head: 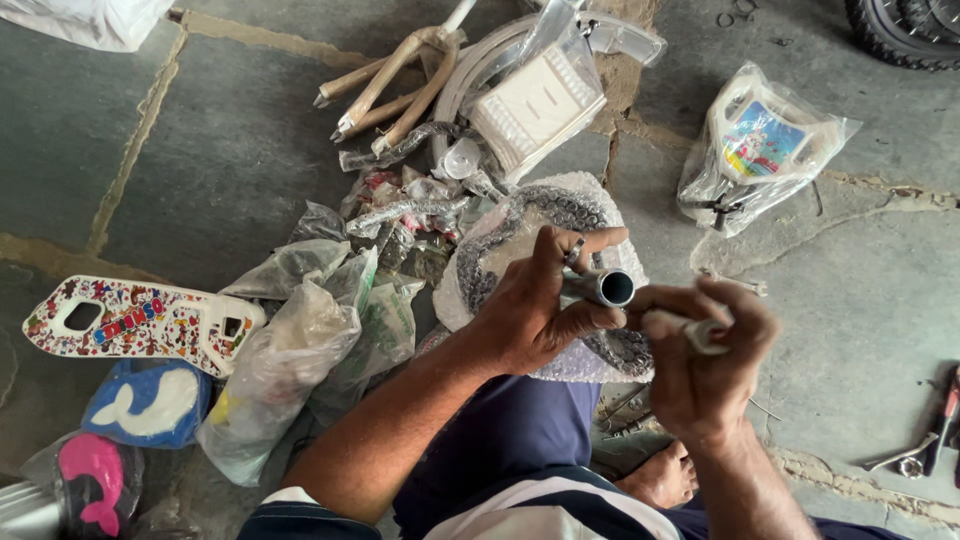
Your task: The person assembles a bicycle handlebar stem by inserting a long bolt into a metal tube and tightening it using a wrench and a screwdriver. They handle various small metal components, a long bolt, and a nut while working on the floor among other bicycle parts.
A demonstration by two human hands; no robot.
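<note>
The left hand [530,310] is closed around one shiny grey metal tube [598,288]; just right, the right hand [705,365] grips one small pale part [700,333], nearly touching it.

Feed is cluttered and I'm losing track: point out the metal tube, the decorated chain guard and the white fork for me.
metal tube [612,287], head view, on the open round end beside the left hand's thumb.
decorated chain guard [140,322], head view, on its colourful printed face.
white fork [395,80], head view, on one leg.
</note>
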